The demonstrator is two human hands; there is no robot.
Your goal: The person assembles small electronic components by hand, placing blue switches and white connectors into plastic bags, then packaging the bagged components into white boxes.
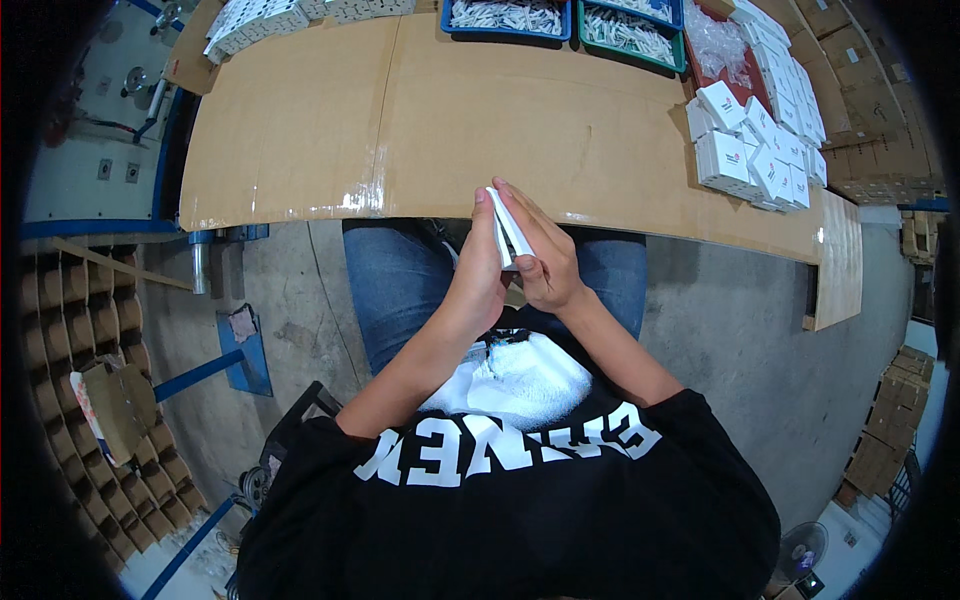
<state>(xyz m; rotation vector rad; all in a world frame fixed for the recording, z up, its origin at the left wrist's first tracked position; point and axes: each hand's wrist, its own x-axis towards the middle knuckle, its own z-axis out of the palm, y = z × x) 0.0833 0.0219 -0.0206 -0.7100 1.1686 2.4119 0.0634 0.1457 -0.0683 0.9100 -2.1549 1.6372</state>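
Observation:
Between my palms, just off the near edge of the table, is a small white box (509, 228). A dark gap shows along its middle. My left hand (480, 265) presses flat on its left side, and my right hand (548, 255) closes round its right side with the thumb at the lower end. Its far end points up between my fingertips. Most of the box's sides are hidden by my hands.
Cardboard covers the table (300, 130). At the back stand a blue tray (508, 40) and a green tray (630, 62) of small white pieces. White boxes (728, 165) are piled at right beside a red tray (757, 90) with clear plastic bags (718, 45). More white boxes (262, 22) stand far left.

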